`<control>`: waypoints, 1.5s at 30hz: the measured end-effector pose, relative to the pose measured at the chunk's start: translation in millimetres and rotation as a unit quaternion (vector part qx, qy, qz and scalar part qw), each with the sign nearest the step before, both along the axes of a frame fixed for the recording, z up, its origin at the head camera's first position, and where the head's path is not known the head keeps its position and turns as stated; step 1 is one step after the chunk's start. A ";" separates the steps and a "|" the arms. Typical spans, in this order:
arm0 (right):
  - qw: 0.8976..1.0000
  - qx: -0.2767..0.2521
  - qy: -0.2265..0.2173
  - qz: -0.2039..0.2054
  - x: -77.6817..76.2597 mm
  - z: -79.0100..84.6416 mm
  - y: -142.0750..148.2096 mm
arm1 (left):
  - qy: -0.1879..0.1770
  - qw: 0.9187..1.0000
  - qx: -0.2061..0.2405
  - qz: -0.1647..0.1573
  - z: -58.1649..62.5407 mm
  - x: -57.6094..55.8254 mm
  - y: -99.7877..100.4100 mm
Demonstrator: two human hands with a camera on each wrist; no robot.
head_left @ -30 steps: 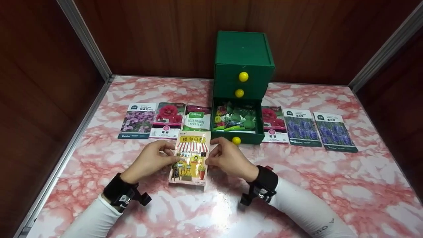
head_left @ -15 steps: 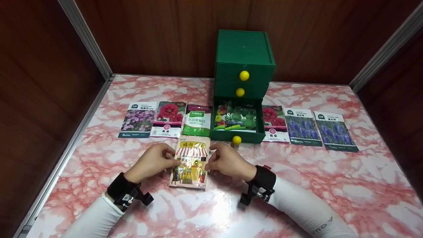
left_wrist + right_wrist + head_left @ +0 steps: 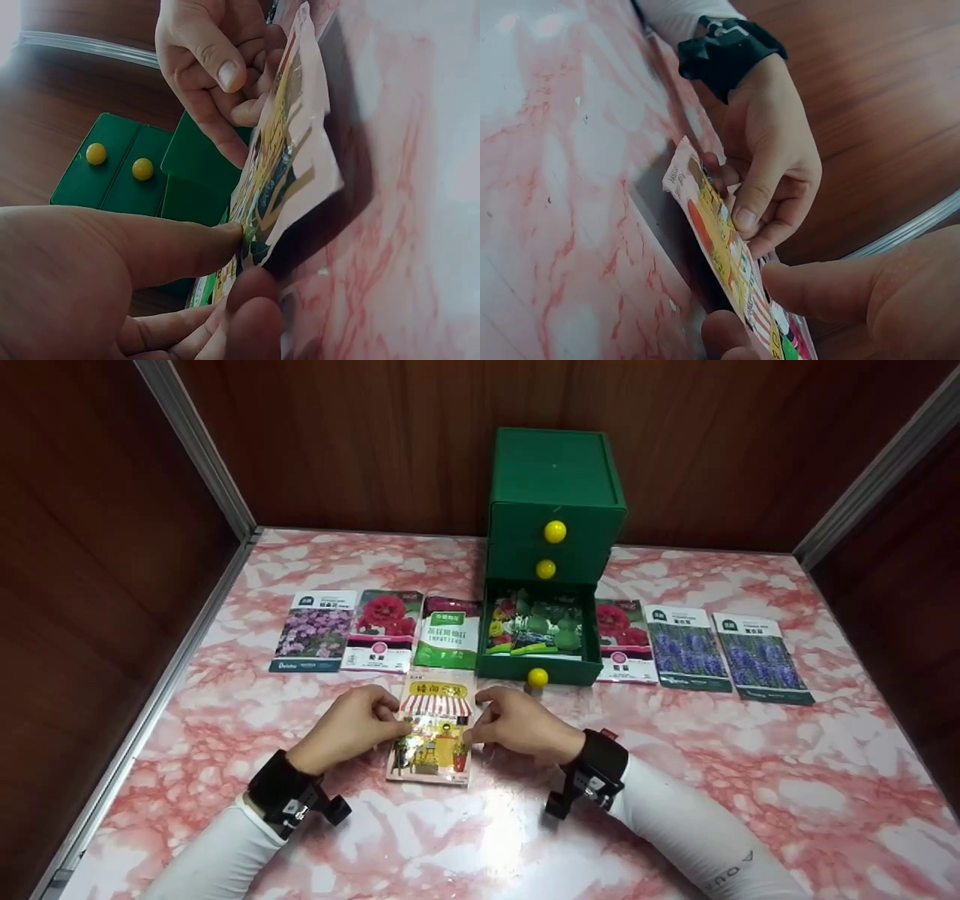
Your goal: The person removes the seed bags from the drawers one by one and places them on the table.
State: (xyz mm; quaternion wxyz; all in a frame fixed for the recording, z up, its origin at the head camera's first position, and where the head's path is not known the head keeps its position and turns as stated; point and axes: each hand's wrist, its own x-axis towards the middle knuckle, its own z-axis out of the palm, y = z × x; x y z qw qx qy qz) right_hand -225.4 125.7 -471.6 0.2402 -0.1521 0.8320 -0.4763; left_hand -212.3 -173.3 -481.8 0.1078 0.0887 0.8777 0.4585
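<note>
A pink seed packet (image 3: 431, 735) printed with a striped awning and yellow flowers is between my two hands in the head view. My left hand (image 3: 349, 727) pinches its left edge, with the thumb on the front and fingers underneath. On the other side, my right hand (image 3: 525, 727) has its thumb at the right edge and its fingers curled behind. In the left wrist view the packet (image 3: 289, 161) is tilted, its near end raised off the table. The right wrist view shows the packet (image 3: 724, 240) between both thumbs and the fingers below.
Behind stands a green drawer cabinet (image 3: 555, 469) with yellow knobs. Its bottom drawer (image 3: 506, 670) is pulled out and holds seed packets. To its left lie a purple-flower packet (image 3: 311, 631), a red-flower packet and a green-and-white packet (image 3: 448, 634); further packets (image 3: 686, 649) lie to its right.
The pink packet and both hands have come slightly toward me, so the packet no longer covers the lower part of the green-and-white one. Over the last half second they have barely moved.
</note>
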 end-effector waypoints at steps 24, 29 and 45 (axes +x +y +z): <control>0.999 0.022 0.023 -0.004 -1.8 -0.5 2.6 | -0.006 1.000 -0.025 -0.002 1.8 -3.4 2.8; 0.998 0.046 0.043 0.009 -1.5 13.5 15.2 | 0.004 1.000 -0.028 0.003 4.2 -4.2 3.8; 0.964 0.148 0.201 -0.095 -42.9 79.6 76.7 | 0.057 0.997 0.052 -0.017 53.1 -26.8 56.7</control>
